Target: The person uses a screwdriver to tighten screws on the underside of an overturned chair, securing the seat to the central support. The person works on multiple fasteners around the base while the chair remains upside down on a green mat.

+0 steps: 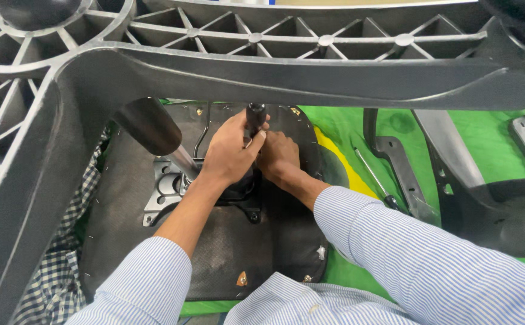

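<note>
Seat underside (214, 253): laid upturned beneath the grip.
Left hand (229, 153): clenched around the black handle (255, 116), held upright.
Right hand (280, 157): pressed just beside the grip; closure cannot be told.
Screwdriver (373, 180): right of the grip.
Chair base (262, 66): beyond, overhead.

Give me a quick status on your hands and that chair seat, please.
Left hand gripping black tool handle; right hand beside it on the seat mechanism. Upturned seat on green cloth. Chair base spans overhead.
</note>
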